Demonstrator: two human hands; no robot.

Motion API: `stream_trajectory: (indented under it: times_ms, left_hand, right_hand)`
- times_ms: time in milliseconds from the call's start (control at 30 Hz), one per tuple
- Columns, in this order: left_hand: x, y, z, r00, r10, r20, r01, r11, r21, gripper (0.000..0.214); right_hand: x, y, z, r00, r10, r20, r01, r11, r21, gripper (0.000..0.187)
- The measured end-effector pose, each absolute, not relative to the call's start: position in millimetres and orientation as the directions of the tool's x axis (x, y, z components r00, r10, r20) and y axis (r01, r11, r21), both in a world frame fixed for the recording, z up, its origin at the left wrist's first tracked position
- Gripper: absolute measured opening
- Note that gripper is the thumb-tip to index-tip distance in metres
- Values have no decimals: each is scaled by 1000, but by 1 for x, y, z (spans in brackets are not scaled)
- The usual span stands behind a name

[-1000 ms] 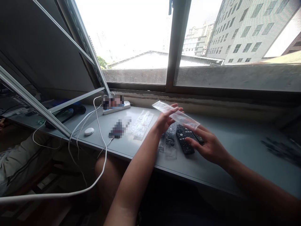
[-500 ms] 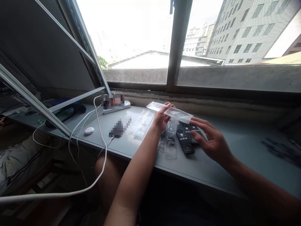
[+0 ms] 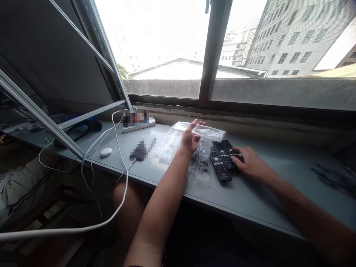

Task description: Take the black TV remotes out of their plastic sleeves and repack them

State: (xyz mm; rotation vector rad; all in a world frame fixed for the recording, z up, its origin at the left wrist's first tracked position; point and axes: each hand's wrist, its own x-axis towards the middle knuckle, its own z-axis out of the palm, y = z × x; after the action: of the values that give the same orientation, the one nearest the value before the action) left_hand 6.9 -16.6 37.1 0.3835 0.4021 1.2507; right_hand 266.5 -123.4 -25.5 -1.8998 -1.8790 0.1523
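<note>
A clear plastic bag [image 3: 210, 131] is held up above the table by my left hand [image 3: 191, 138], its fingers closed around the middle. My right hand [image 3: 249, 162] rests low over the table, thumb and fingers gripping the rightmost black remote control [image 3: 228, 147]. Beside it lie more black remotes, among them one remote [image 3: 221, 168] angled toward the near edge. Just left of these, bagged remotes [image 3: 204, 161] lie in clear sleeves, partly behind my left wrist. Flat clear bags [image 3: 168, 144] are spread left of my left forearm.
On the grey table [image 3: 267, 207] stand a white power strip [image 3: 139, 125], a small round white device [image 3: 106, 152] and a blurred dark device with a cable. White cables [image 3: 125, 185] loop across the left. A metal frame [image 3: 66, 137] slants at the left; dark items [image 3: 332, 180] lie far right.
My right hand has let go of the bag's right end and moved down onto the rightmost remote. My left hand still holds the bag. The view has shifted slightly.
</note>
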Motion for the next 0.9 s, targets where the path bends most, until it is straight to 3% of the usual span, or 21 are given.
stream_trajectory:
  times_ms: [233, 333, 400, 467, 533, 600, 667, 733, 833, 900]
  left_hand:
    - [6, -24, 42, 273, 960, -62, -820, 266, 508, 38]
    - [6, -26, 43, 289, 956, -56, -805, 274, 526, 44]
    - [5, -25, 43, 291, 955, -59, -800, 276, 533, 49]
    - [4, -24, 42, 289, 954, -75, -809, 285, 514, 55]
    - [2, -24, 42, 288, 953, -89, -831, 295, 472, 60]
    - [0, -23, 42, 288, 954, -78, -847, 292, 445, 62]
    - [-3, -22, 45, 280, 959, -43, -850, 269, 452, 58]
    - [-5, -19, 52, 280, 960, -7, -845, 250, 472, 51]
    - [-10, -7, 65, 321, 947, -20, -822, 289, 491, 44]
    - [-15, 6, 74, 321, 944, -73, -814, 314, 489, 44]
  right_hand:
    - [276, -121, -29, 84, 979, 187, 927, -8, -375, 65]
    - [276, -120, -23, 103, 972, 213, 914, -8, -406, 57]
    - [272, -121, -14, 180, 964, 196, 856, -55, -515, 46]
    - [265, -124, -4, 268, 961, 72, 652, -126, -747, 38]
    - [257, -128, 6, 250, 968, 34, 300, -44, -953, 30]
    - [250, -132, 13, 198, 980, 32, 10, 31, -999, 20]
    - [245, -135, 18, 151, 989, -2, -165, 23, -986, 16]
    - [242, -135, 20, 119, 992, -48, -243, -18, -970, 12]
    - [240, -131, 20, 64, 995, -73, -223, -57, -973, 41]
    - [238, -126, 19, 46, 997, -65, -168, -56, -984, 49]
